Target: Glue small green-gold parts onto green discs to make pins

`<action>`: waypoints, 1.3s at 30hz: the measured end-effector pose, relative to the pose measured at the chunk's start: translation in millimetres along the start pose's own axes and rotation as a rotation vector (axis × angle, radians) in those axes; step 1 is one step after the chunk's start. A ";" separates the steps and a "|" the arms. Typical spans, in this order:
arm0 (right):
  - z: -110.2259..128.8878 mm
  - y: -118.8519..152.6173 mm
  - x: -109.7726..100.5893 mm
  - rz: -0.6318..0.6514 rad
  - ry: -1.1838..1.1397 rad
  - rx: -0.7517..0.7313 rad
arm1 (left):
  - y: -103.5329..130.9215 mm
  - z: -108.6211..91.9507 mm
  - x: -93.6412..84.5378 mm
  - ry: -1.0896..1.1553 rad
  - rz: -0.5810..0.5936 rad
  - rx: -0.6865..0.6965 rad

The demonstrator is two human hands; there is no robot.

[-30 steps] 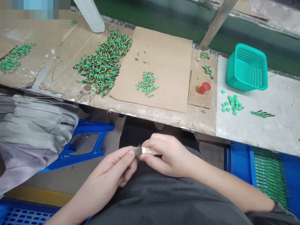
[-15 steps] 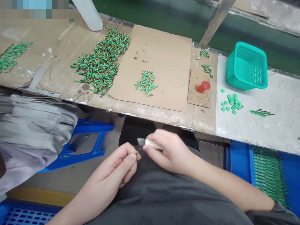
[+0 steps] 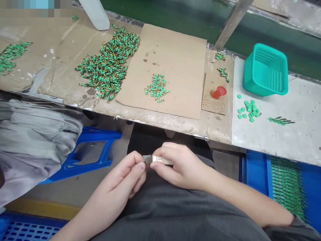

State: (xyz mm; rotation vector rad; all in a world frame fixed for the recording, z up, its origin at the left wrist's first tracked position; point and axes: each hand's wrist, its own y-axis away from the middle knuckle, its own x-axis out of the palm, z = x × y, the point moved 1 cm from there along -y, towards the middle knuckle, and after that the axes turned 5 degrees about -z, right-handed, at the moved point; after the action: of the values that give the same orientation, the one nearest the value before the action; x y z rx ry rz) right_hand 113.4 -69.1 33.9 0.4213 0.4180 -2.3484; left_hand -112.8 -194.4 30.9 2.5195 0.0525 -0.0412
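My right hand (image 3: pixel 180 164) is closed around the pale, wrapped-looking handle of a small knife (image 3: pixel 147 158), whose short flat metal blade points left. My left hand (image 3: pixel 130 174) is pinched, thumb against curled forefinger, above my lap. The blade tip reaches the left fingertips; whether it touches them or the piece between them I cannot tell. What the left fingers hold is tiny and mostly hidden. Beyond the hands, a small heap of green and gold pieces (image 3: pixel 157 87) lies on a cardboard sheet (image 3: pixel 180 70).
A large heap of similar pieces (image 3: pixel 107 63) lies left of the sheet. To the right are a red cup (image 3: pixel 218 92), green discs (image 3: pixel 250 108), a green basket (image 3: pixel 265 70) and a blue crate (image 3: pixel 258 174). Another person's grey clothing (image 3: pixel 37 144) is near a blue stool (image 3: pixel 100 147).
The knife has moved left and slightly down, bringing its blade to the left fingertips. The thin dark piece seen in the left pinch earlier is now mostly hidden.
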 end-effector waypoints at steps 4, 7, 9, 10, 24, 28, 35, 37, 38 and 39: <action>1.8 1.0 -2.1 -0.099 0.017 0.057 | -1.4 -3.1 1.7 0.007 0.004 0.016; 4.9 1.6 -1.6 -0.059 -0.029 0.005 | -2.3 -5.5 3.1 0.048 0.028 -0.012; 4.9 1.5 -0.3 -0.011 -0.047 -0.012 | -1.7 -6.0 3.3 0.054 0.032 -0.015; 3.9 1.3 0.3 -0.004 -0.045 -0.002 | -1.1 -6.2 3.3 0.052 0.031 -0.011; 0.3 0.6 0.1 -0.125 -0.015 0.025 | -0.5 -11.4 6.5 0.054 0.011 0.023; 2.4 1.3 0.6 -0.081 -0.093 0.020 | -1.9 -15.1 6.8 0.064 0.003 -0.002; 4.8 1.0 4.3 -0.004 -0.110 0.044 | -2.3 -14.0 5.6 0.014 -0.038 0.024; 2.8 0.4 3.5 -0.033 -0.098 0.038 | -2.0 -12.4 5.3 -0.016 -0.051 0.046; 1.4 0.1 2.8 -0.058 -0.084 0.041 | -1.7 -12.1 5.1 -0.027 -0.060 0.052; -0.1 -0.2 2.0 -0.087 -0.068 0.051 | -1.5 -12.2 5.0 -0.036 -0.067 0.056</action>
State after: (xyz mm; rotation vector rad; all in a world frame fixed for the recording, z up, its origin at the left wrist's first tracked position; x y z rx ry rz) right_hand 111.9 -70.1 33.0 0.3527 0.3508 -2.4545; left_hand -107.6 -185.9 39.8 2.5716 0.1233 -0.1167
